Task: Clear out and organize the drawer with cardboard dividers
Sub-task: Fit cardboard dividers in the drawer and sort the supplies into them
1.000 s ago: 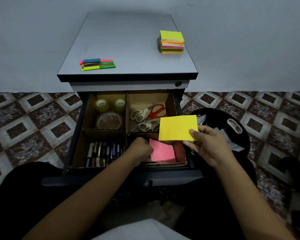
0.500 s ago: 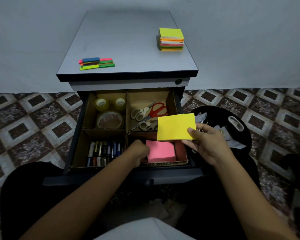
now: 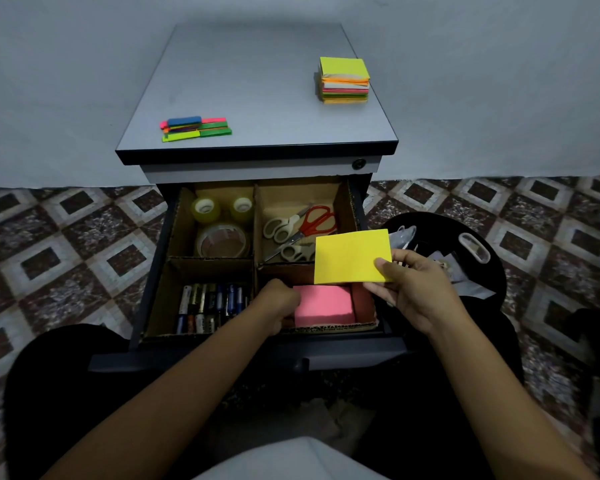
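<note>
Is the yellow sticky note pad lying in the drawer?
No, the right hand pinches the flat yellow sticky note pad in the air over the cardboard-divided drawer.

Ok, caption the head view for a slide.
Right hand holds yellow notepad over drawer; left hand at pink pad.

A round black stool (image 3: pixel 437 225) with clutter stands on patterned floor tiles (image 3: pixel 66 237).

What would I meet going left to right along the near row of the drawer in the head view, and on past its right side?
In order: batteries → left hand → pink note pad → right hand, pinching a yellow note pad → black round surface with loose items on it.
</note>
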The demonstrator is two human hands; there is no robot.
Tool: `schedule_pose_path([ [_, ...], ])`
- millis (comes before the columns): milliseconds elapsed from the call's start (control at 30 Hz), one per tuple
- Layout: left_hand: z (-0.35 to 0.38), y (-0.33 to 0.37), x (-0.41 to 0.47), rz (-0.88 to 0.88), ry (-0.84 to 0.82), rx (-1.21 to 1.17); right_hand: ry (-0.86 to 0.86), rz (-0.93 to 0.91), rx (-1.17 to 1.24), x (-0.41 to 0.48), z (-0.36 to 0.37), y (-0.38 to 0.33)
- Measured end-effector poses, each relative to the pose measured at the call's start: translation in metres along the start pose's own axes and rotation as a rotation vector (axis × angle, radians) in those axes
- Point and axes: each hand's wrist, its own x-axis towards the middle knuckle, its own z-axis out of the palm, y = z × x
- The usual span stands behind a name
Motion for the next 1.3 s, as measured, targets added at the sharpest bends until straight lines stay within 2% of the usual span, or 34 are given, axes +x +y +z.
schedule_pose_path([
  [233,-0.003,0.012,-0.019,0.014,-0.062,-0.133,-0.013,-0.001,-0.022,-0.001,0.002,0.001],
  [467,-0.046,0.032,-0.057,0.162,-0.122,-0.125,-0.051,0.024,-0.167,-0.004,0.003,-0.001],
  [567,-0.073,0.031,-0.065,0.291,0.009,-0.052,-0.084,0.05,-0.242,-0.004,0.008,0.002],
  [733,-0.115,0.024,-0.061,0.427,0.303,-0.094,-0.155,0.06,-0.348,-0.002,0.023,0.016],
  [867,-0.146,0.009,-0.043,0.561,0.658,0.229,-0.197,0.089,-0.479,0.004,0.036,0.031],
  [933,-0.156,0.002,-0.033,0.591,0.747,0.324,-0.216,0.097,-0.58,0.01,0.039,0.039],
  [1000,-0.161,-0.003,-0.026,0.571,0.755,0.362,-0.217,0.058,-0.745,0.016,0.041,0.044],
  [1200,-0.161,-0.022,-0.008,0.478,0.571,0.386,-0.172,-0.004,-1.227,0.028,0.044,0.043],
  [1300,-0.159,-0.022,-0.009,0.457,0.576,0.369,-0.137,0.022,-1.348,0.03,0.044,0.047],
])
